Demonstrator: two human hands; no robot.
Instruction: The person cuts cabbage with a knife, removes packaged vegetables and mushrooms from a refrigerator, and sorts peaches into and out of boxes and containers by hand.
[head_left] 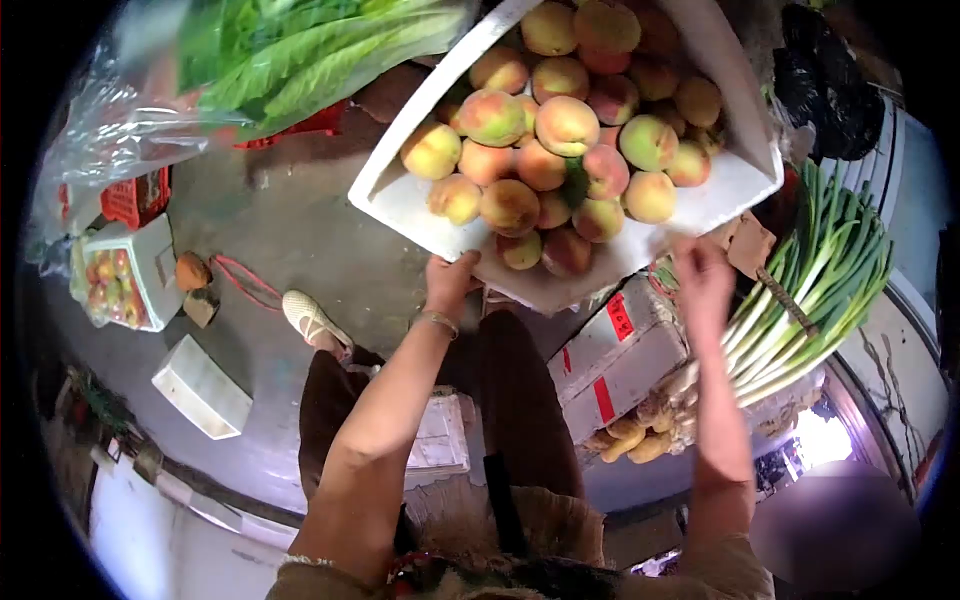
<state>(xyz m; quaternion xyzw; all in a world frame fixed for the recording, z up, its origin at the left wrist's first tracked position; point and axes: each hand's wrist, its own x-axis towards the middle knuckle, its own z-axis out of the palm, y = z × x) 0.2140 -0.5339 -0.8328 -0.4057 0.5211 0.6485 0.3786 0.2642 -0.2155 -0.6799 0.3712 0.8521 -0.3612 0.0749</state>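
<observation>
A white foam box (407,222) full of peaches (567,127) is tilted in front of me, its near side low and open toward me. My left hand (450,284) grips the near left edge of this box, fingers partly hidden beneath it. Close to the near right edge is my right hand (704,278), blurred by motion; its fingers look curled, but I cannot tell whether they hold anything. A bundle of green onions (800,290), bound with a band, lies just right of that hand.
Leafy greens (330,60) and clear plastic (130,130) are at upper left. A box of bagged fruit (155,272), a white foam tray (203,388) and a red cord (245,282) lie on the floor. Red-labelled white boxes (620,350) and yellowish roots (635,440) sit below my right hand.
</observation>
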